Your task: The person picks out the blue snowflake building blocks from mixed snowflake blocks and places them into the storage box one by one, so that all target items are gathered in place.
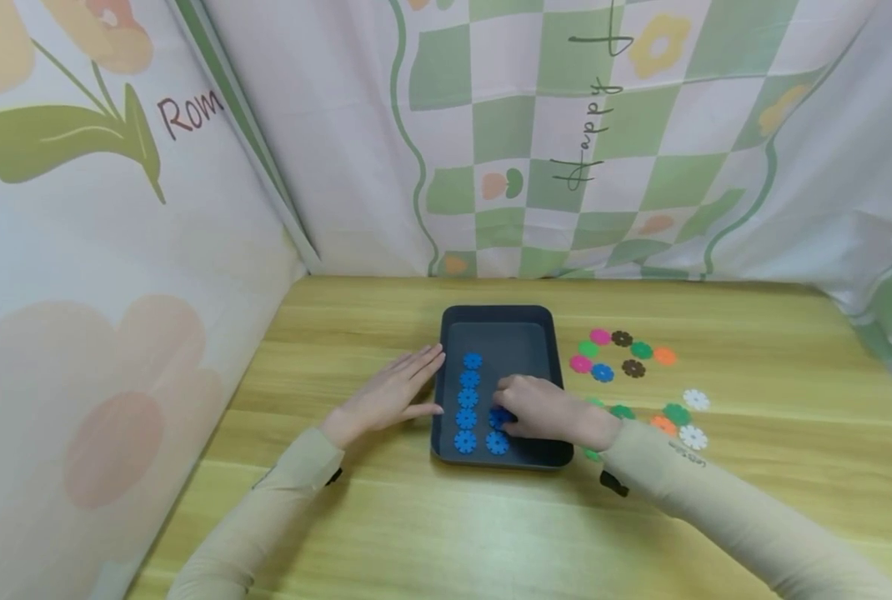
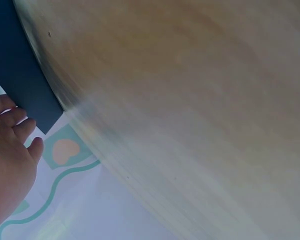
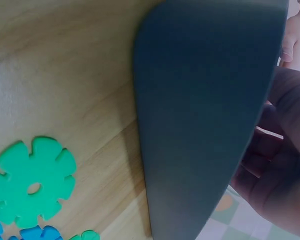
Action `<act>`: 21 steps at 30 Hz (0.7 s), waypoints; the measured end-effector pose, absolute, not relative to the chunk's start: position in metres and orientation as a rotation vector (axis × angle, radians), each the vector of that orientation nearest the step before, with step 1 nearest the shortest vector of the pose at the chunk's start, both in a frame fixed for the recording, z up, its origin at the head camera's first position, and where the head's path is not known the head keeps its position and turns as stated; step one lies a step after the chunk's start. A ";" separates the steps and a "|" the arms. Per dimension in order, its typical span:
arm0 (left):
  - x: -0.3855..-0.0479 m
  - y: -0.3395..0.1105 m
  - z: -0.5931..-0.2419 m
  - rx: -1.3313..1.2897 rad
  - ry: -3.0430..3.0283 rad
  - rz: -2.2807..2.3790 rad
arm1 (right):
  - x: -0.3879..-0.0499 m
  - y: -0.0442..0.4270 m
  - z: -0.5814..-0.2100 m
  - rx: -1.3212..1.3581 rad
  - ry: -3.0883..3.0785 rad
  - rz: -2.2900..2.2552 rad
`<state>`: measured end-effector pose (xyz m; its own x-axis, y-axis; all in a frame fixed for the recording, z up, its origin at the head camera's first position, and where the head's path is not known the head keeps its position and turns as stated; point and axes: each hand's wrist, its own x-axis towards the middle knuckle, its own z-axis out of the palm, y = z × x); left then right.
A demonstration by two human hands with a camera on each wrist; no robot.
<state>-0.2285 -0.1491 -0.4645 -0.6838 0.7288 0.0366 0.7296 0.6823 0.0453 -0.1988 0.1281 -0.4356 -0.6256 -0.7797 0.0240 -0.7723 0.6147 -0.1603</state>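
Blue disc [image 1: 497, 417] sits pinched in the right hand [image 1: 539, 408], inside the tray [image 1: 496, 313] — five blue discs [image 1: 468, 397] line up to its left. Left hand [image 1: 388, 395], fingers straight, touches the tray's side — loose discs [image 1: 641, 350] lie right of the right hand.

Your right hand [image 1: 539, 408] partly hides the blue snowflake disc [image 1: 499, 416] it pinches, your sleeve [image 1: 656, 462] overlaps a green disc [image 1: 622, 412] beside that hand, and your left wrist view crops the tray [image 2: 25, 60].
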 end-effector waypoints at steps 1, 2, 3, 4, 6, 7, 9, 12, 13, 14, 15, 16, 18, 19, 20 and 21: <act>-0.229 -0.149 -0.465 -1.242 -2.867 -0.086 | -0.199 0.128 -0.436 -1.334 2.782 -0.236; -0.229 -0.149 -0.465 -1.242 -2.865 -0.086 | -0.199 0.128 -0.436 -1.334 2.785 -0.235; -0.229 -0.149 -0.465 -1.241 -2.866 -0.087 | -0.199 0.128 -0.437 -1.330 2.785 -0.239; -0.229 -0.149 -0.466 -1.241 -2.866 -0.086 | -0.200 0.128 -0.437 -1.329 2.786 -0.241; -0.229 -0.149 -0.466 -1.240 -2.866 -0.091 | -0.200 0.128 -0.438 -1.325 2.789 -0.246; -0.229 -0.149 -0.466 -1.239 -2.867 -0.093 | -0.200 0.127 -0.438 -1.323 2.788 -0.250; -0.229 -0.149 -0.465 -1.239 -2.866 -0.101 | -0.200 0.127 -0.438 -1.320 2.788 -0.257; -0.229 -0.149 -0.466 -1.238 -2.867 -0.106 | -0.200 0.126 -0.437 -1.320 2.790 -0.260; -0.229 -0.149 -0.466 -1.237 -2.869 -0.106 | -0.200 0.126 -0.437 -1.323 2.790 -0.261; -0.229 -0.149 -0.466 -1.236 -2.869 -0.106 | -0.199 0.125 -0.437 -1.319 2.791 -0.261; -0.229 -0.149 -0.466 -1.235 -2.870 -0.109 | -0.199 0.125 -0.438 -1.315 2.790 -0.259; -0.230 -0.149 -0.466 -1.233 -2.874 -0.108 | -0.199 0.125 -0.438 -1.310 2.789 -0.260; -0.230 -0.149 -0.466 -1.231 -2.877 -0.112 | -0.199 0.125 -0.438 -1.308 2.783 -0.265; -0.229 -0.149 -0.466 -1.230 -2.879 -0.114 | -0.199 0.125 -0.439 -1.308 2.781 -0.267; -0.229 -0.149 -0.466 -1.231 -2.879 -0.118 | -0.200 0.125 -0.439 -1.307 2.778 -0.271; -0.229 -0.149 -0.465 -1.231 -2.882 -0.120 | -0.200 0.125 -0.438 -1.311 2.774 -0.276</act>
